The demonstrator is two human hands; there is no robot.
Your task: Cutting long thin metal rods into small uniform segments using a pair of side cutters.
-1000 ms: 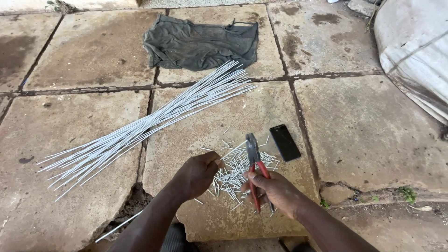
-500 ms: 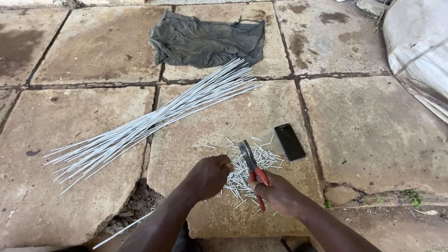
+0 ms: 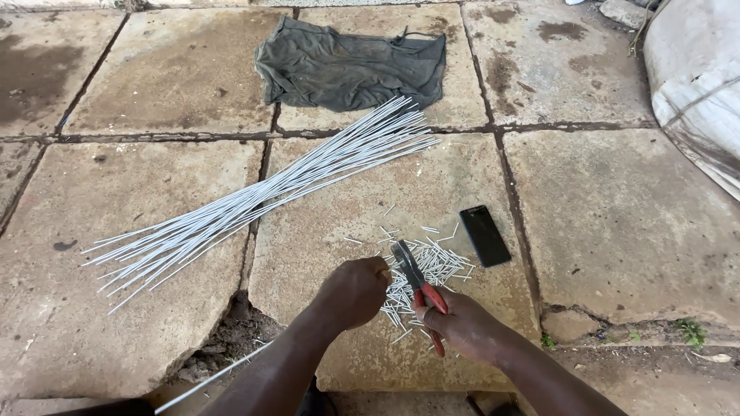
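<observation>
Both your arms reach forward and down from the bottom of the view, and your hands meet over the stone floor [image 3: 617, 223]. Your right hand [image 3: 461, 325] is curled tight around the red handles of the pliers [image 3: 417, 283], with the grey nose pointing up and to the left. Your left hand [image 3: 356, 291] is bunched in a loose fist just beside the nose of the pliers. Its fingers [image 3: 380, 271] are bent in close by the nose; you cannot tell what they pinch.

The pile of short cut wire pieces [image 3: 432, 270] lies on the floor right under and behind both hands. The bundle of long wires [image 3: 262, 196] lies spread out to the left, well apart from your hands. A black phone [image 3: 485, 235] lies near the pile, on its right. A dark cloth [image 3: 351, 65] lies far up on the floor.
</observation>
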